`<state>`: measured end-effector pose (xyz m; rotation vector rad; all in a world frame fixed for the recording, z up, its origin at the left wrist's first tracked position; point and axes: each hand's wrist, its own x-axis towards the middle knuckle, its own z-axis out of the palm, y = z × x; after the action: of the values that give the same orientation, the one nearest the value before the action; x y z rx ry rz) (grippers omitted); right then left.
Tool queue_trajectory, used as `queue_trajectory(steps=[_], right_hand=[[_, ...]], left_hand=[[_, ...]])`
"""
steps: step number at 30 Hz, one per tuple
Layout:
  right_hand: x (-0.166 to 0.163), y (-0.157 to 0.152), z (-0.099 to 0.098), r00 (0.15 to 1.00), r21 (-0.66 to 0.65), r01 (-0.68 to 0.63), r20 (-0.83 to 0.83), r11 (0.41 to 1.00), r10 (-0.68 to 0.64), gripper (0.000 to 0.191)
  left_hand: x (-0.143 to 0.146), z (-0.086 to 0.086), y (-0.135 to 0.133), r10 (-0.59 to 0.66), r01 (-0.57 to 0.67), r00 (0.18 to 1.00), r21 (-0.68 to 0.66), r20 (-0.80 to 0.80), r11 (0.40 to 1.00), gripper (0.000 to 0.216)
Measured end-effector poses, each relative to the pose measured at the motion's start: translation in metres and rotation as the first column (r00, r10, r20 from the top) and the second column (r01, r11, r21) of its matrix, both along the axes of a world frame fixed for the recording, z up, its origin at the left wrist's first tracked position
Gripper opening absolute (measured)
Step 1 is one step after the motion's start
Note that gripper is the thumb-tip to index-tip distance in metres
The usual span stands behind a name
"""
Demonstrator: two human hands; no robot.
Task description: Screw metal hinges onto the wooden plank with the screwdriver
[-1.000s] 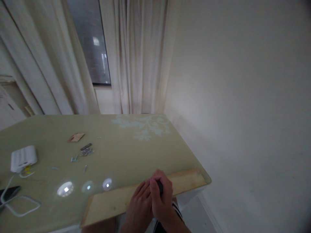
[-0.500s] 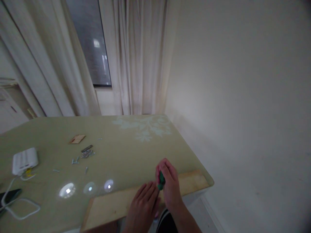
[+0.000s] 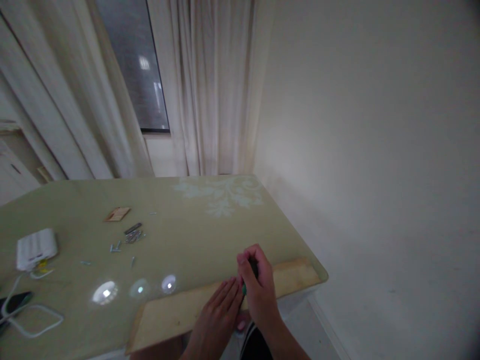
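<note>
My right hand is closed round a green-handled tool, held upright over a long wooden board lying along the near edge of the table. My left hand rests flat on the board with its fingers stretched out, right beside the tool's lower end. The tool's tip is hidden between the two hands.
The pale green table holds several loose screws, a small wooden piece, a white box, a white cable and a dark phone at the left. Curtains and a window stand behind; a bare wall at the right.
My right hand has lifted and shifted slightly right on the tool, so the green handle shows. My left hand has stayed on the board, fingers now flatter.
</note>
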<state>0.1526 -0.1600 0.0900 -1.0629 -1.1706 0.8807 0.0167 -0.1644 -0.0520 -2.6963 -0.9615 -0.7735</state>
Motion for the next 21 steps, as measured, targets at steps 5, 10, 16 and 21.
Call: queue_trajectory(steps=[5, 10, 16, 21], right_hand=[[0.012, 0.002, -0.006, 0.790, -0.032, -0.606, -0.144, 0.795, 0.596, 0.045], [0.012, 0.015, 0.011, 0.825, -0.036, -0.558, -0.133, 0.829, 0.549, 0.040], [-0.005, -0.005, -0.012, 0.994, 0.140, 0.103, -0.035, 0.985, -0.099, 0.035], [0.015, -0.012, -0.003, 0.801, 0.033, -0.598, 0.032, 0.801, 0.598, 0.047]], left_hand=[[0.007, -0.001, -0.003, 0.011, -0.007, 0.996, -0.045, 0.089, 0.999, 0.039], [0.007, -0.003, -0.003, 0.031, -0.021, 0.984, -0.058, 0.173, 0.998, 0.026], [0.002, 0.006, -0.004, -0.023, 0.007, 0.969, 0.066, 0.247, 0.998, 0.032], [0.007, 0.006, -0.012, 0.028, -0.038, 0.928, 0.020, 0.372, 0.999, 0.033]])
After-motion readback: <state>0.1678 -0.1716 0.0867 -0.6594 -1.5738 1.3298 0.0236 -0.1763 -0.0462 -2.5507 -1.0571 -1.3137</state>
